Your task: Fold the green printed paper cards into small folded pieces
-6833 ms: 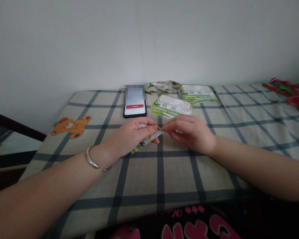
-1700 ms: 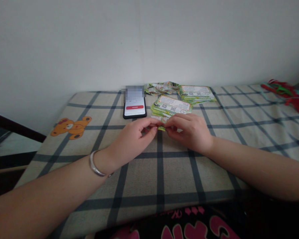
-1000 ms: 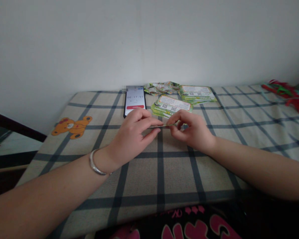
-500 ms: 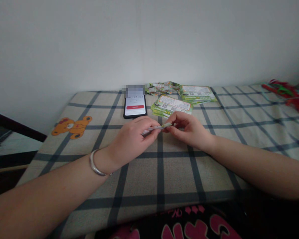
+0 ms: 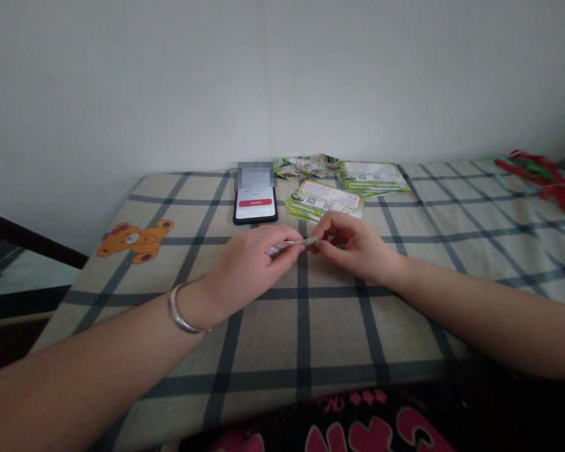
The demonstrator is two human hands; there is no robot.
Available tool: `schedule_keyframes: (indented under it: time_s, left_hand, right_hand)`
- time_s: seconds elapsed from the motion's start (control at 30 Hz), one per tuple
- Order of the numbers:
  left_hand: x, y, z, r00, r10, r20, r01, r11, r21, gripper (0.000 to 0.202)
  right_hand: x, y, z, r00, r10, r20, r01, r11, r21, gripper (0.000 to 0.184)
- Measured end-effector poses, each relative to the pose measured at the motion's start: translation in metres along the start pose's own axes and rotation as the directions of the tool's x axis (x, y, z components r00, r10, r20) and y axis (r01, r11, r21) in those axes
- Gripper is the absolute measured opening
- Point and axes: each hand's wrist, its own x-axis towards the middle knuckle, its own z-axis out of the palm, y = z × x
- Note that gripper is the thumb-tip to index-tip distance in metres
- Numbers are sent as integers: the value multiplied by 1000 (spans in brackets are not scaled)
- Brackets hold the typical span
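A small folded piece of printed paper is pinched between both hands above the table. My left hand, with a silver bangle at its wrist, grips one end between thumb and fingers. At the other end, the thumb and forefinger of my right hand close on the paper's tip. Behind my hands lies a stack of green printed leaflets. Farther back, folded leaflets sit in a loose pile beside a second stack of leaflets.
A phone with a lit screen rests left of the leaflets. The table has a checked cloth, with an orange bear figure at left. Red and green strips lie at far right. A wall stands behind.
The paper's right end has turned slightly down at my right fingertips. Both hands keep almost the same place.
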Motion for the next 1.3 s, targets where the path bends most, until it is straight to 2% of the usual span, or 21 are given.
schedule_keyframes:
  time_s: [0.2,0.33,0.47,0.67,1.1,1.3]
  left_hand:
    - [2,1,-1,999,-41,16,42,996,-85,8]
    - [3,1,-2,996,-84,39,89,983,-158,9]
    - [1,1,-2,999,-9,31,10,999,-45,9]
    - [-3,2,-3,997,74,6,-74,995,66,10]
    - [-2,0,0,987,158,8,-158,987,19,7]
    - [-2,1,1,983,182,26,-184,981,65,9]
  right_hand:
    - [0,0,0,999,34,39,-36,998,52,5]
    - [0,-2,-1,993,88,83,-101,979,174,9]
    - [3,-2,-2,979,159,125,-189,940,283,21]
    - [6,-3,-4,961,191,198,-252,900,355,21]
    - [5,1,-4,969,154,194,-206,937,281,11]
    - [3,-3,1,980,159,119,-173,978,120,8]
